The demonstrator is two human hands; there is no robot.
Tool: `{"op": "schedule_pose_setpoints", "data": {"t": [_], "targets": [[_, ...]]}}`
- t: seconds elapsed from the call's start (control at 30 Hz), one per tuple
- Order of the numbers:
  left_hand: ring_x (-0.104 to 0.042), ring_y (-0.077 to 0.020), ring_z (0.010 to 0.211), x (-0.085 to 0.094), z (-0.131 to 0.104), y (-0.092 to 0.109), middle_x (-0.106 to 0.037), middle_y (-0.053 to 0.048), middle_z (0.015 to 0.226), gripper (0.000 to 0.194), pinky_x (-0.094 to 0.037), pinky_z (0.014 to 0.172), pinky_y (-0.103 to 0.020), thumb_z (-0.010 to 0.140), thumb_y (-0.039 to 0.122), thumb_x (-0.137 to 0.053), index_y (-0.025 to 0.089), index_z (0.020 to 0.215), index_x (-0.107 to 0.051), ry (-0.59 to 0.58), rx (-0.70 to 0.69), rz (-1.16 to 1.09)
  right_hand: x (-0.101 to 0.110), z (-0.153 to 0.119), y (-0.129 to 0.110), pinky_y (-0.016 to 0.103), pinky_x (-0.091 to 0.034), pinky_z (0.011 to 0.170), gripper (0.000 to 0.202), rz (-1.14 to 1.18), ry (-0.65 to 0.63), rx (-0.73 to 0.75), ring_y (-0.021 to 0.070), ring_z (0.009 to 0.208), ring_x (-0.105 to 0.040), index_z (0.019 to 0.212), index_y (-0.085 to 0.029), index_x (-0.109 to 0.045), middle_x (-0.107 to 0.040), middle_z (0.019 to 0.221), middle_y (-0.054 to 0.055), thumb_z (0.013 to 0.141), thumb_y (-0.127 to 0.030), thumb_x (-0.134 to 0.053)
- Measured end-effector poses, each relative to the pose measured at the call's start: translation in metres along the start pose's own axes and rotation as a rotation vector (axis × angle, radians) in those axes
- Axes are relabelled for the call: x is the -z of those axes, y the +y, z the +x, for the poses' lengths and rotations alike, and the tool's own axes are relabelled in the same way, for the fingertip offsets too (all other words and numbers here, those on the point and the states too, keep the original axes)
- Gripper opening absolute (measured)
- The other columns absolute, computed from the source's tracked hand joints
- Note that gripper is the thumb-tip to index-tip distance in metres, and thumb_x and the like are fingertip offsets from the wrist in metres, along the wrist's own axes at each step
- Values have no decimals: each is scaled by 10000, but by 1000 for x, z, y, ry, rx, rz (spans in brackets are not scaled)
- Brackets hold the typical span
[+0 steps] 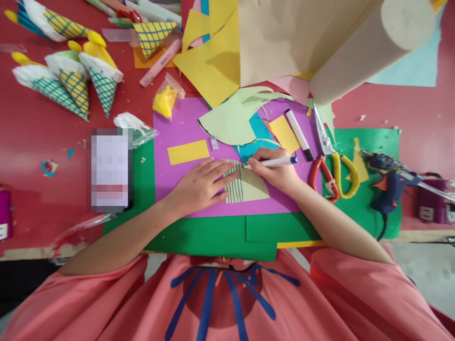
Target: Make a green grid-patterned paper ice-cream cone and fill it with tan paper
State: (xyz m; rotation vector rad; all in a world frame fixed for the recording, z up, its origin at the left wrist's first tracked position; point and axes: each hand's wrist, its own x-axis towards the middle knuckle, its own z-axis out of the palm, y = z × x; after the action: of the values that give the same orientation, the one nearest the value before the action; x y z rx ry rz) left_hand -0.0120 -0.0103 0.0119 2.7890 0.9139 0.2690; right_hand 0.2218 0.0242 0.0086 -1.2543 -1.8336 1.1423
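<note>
A pale green paper piece (254, 187) lies on the purple sheet (177, 203), its left part covered with dark parallel lines. My left hand (201, 184) rests flat on the paper's left side, fingers stretched out. In my right hand (275, 170) is a blue marker (280, 162), its tip at the top of the lined area. Just beyond my hands sits a larger pale green paper fan shape (227, 121) with a black-marked curved edge. A small marker cap (213, 143) lies near a yellow paper strip (188, 151).
Scissors (329, 156) and a blue glue gun (389, 187) lie to the right. A white marker (298, 135) is beside the scissors. Several paper cones (103, 85) lie at the upper left, above a phone (109, 170). A large paper roll (362, 52) stands at the back right.
</note>
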Motion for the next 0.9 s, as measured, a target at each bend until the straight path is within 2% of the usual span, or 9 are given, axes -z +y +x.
{"op": "schedule_pose_setpoints", "data": {"t": [0.43, 0.5, 0.6, 0.67, 0.8, 0.9], "targets": [[-471, -257, 1309, -2, -1, 0, -552, -118, 1368, 444, -369, 1117, -458, 947, 334, -495, 185, 1365, -499, -5, 4, 23, 2, 0, -5, 227, -272, 456, 280, -17, -95, -12, 61, 463, -367, 528, -163, -518, -475, 486, -38, 787, -263, -557], [-474, -260, 1305, -1, -1, -1, -551, -123, 1369, 436, -371, 1113, -464, 946, 327, -494, 178, 1356, -507, -6, 10, 15, 2, -2, -4, 228, -298, 459, 275, 56, -28, -14, 68, 462, -401, 539, -168, -534, -500, 490, -33, 791, -270, -574], [-473, -267, 1307, -1, 0, -2, -541, -128, 1379, 422, -373, 1107, -472, 948, 320, -490, 168, 1341, -518, -3, 47, 8, 1, -5, -3, 239, -374, 489, 276, 204, 211, -12, 91, 480, -484, 584, -178, -564, -561, 515, -18, 826, -307, -593], [-472, -272, 1311, -2, 0, -3, -529, -129, 1393, 420, -370, 1107, -479, 951, 317, -484, 166, 1342, -516, 1, 79, 5, 0, -6, -2, 249, -402, 502, 291, 219, 262, 5, 101, 490, -514, 611, -183, -583, -584, 533, -10, 846, -353, -598], [-453, -274, 1330, -2, 0, -4, -509, -126, 1413, 437, -353, 1122, -488, 947, 313, -492, 187, 1365, -495, -3, 112, -27, -2, -5, -1, 243, -390, 496, 301, 69, 74, 25, 96, 511, -515, 653, -176, -616, -600, 579, -2, 862, -393, -594], [-446, -278, 1335, -2, 0, -4, -503, -128, 1419, 460, -347, 1127, -494, 934, 300, -514, 201, 1383, -479, 1, 116, -52, -3, -3, -2, 235, -363, 484, 296, -5, 11, 20, 89, 504, -494, 650, -167, -607, -584, 563, -8, 866, -368, -586]]}}
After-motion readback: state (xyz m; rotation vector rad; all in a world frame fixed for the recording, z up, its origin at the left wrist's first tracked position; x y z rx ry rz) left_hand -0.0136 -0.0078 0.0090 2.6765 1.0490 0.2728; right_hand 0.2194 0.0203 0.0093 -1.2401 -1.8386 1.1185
